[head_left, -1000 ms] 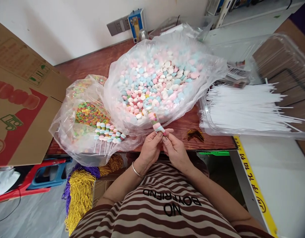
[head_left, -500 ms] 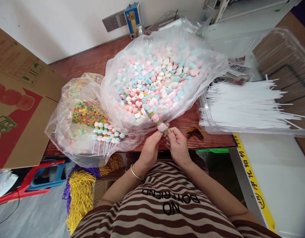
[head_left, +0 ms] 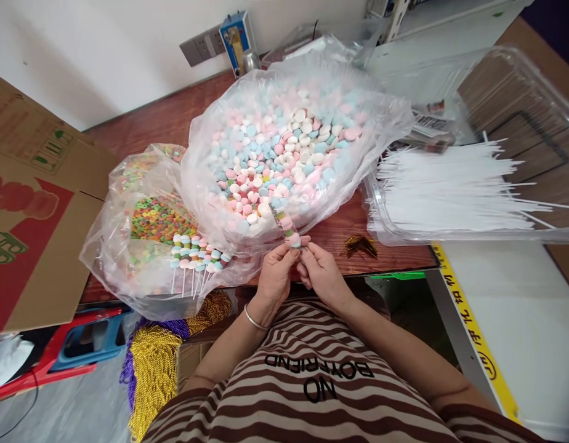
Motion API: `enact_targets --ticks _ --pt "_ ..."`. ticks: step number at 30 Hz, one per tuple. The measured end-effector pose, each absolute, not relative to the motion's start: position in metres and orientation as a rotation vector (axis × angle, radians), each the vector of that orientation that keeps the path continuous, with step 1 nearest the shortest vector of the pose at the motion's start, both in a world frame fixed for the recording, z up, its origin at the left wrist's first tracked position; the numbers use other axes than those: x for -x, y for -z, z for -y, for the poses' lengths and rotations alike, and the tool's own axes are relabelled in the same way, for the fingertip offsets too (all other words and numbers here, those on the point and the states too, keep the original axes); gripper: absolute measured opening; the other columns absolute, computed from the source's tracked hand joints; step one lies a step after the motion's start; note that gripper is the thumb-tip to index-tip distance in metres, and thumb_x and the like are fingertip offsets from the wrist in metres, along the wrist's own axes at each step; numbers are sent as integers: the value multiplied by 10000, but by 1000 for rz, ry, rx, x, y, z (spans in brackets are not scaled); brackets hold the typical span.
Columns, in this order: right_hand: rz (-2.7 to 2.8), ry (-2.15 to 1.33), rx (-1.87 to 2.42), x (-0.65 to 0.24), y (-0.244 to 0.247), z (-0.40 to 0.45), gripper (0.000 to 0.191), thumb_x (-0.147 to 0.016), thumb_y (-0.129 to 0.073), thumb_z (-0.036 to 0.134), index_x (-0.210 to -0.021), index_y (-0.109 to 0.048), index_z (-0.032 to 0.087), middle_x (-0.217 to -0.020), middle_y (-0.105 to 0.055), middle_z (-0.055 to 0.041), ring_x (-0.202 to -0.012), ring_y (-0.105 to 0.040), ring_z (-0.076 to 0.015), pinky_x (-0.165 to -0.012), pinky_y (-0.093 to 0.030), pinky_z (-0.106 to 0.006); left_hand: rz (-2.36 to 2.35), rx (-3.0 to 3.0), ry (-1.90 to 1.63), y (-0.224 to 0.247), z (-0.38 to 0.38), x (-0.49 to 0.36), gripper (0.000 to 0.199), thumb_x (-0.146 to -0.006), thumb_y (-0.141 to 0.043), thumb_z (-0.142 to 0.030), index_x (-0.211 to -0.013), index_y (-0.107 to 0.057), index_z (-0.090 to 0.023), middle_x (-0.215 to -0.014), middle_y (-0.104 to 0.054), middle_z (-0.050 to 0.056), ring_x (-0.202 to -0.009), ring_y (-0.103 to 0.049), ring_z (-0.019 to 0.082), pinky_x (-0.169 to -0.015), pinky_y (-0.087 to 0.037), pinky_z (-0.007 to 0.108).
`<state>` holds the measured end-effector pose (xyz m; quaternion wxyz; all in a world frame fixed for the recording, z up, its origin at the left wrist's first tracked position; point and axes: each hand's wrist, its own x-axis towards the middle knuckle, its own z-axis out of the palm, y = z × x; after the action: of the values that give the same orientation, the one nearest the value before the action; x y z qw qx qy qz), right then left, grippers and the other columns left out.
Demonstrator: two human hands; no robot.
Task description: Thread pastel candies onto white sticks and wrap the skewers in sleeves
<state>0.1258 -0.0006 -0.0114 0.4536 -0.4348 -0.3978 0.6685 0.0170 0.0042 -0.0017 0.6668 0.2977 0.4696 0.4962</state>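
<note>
A marshmallow candy skewer point(head_left: 287, 229) in a clear wrapper leans up and away from me, its pink, green and blue pieces stacked in line. My left hand point(head_left: 276, 274) is closed around its lower part, thumb on top. My right hand point(head_left: 324, 275) pinches at its bottom end, fingers pressed together close beside the left; what lies between these fingertips is hidden. Just beyond stands a big open plastic bag of pink, white and blue marshmallows point(head_left: 307, 132). Several finished-looking marshmallow skewers point(head_left: 196, 252) lie on a bag of coloured candy rings point(head_left: 157, 215) to the left.
Gold twist ties point(head_left: 361, 246) lie on the wooden table point(head_left: 330, 246) right of my hands. A clear plastic box holds many white sticks point(head_left: 441, 187). A cardboard box point(head_left: 39, 203) stands at the left. Gold bead strings point(head_left: 153, 363) hang below the table edge.
The skewer has turned more upright, and both hands have shifted slightly left and drawn together at its lower end. The whole view has moved a little.
</note>
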Motion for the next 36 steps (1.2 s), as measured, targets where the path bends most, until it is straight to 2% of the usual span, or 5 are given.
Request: enact_targets --ticks 9,15,22,30,36 --pt "1182 -1573 1120 -126 12 3 316 -1004 -441 466 -814 -509 224 -532 -475 85 -391 -399 -87 -423 -335 -221 -1035 -674 -1139 1 -5 -18 321 -743 -853 -462 -858 -763 -176 -840 -766 40 -448 -498 63 -533 -546 271" --pt "1744 -1017 1439 -176 29 30 298 -1009 -485 296 -743 -585 208 -736 -666 -16 -700 -608 -154 -684 -420 -269 -1077 -723 -1456 2 -19 23 319 -685 -924 -406 -728 -698 -185 -849 -756 13 -884 -725 156 -921 -594 338" --pt "1760 -342 2014 -222 44 15 226 -1020 -511 299 -1009 -718 209 -1013 -742 -93 -804 -670 -204 -630 -395 -276 -1160 -853 -1437 3 -10 23 324 -731 -886 -450 -730 -715 -175 -826 -732 16 -784 -696 141 -832 -575 299" --pt "1736 -379 2422 -194 39 -40 499 -1049 -427 236 -1495 -474 15 -854 -755 -251 -812 -764 -336 -714 -529 -388 -1119 -834 -1391 8 -6 19 284 -746 -881 -433 -773 -751 -182 -814 -720 20 -780 -660 137 -790 -547 267" --pt "1975 -495 2478 -185 29 -53 522 -1024 -383 153 -1498 -452 -52 -972 -764 -296 -956 -774 -349 -787 -567 -394 -1105 -777 -1363 12 -8 23 315 -722 -895 -449 -750 -754 -169 -795 -704 24 -739 -648 133 -727 -550 254"
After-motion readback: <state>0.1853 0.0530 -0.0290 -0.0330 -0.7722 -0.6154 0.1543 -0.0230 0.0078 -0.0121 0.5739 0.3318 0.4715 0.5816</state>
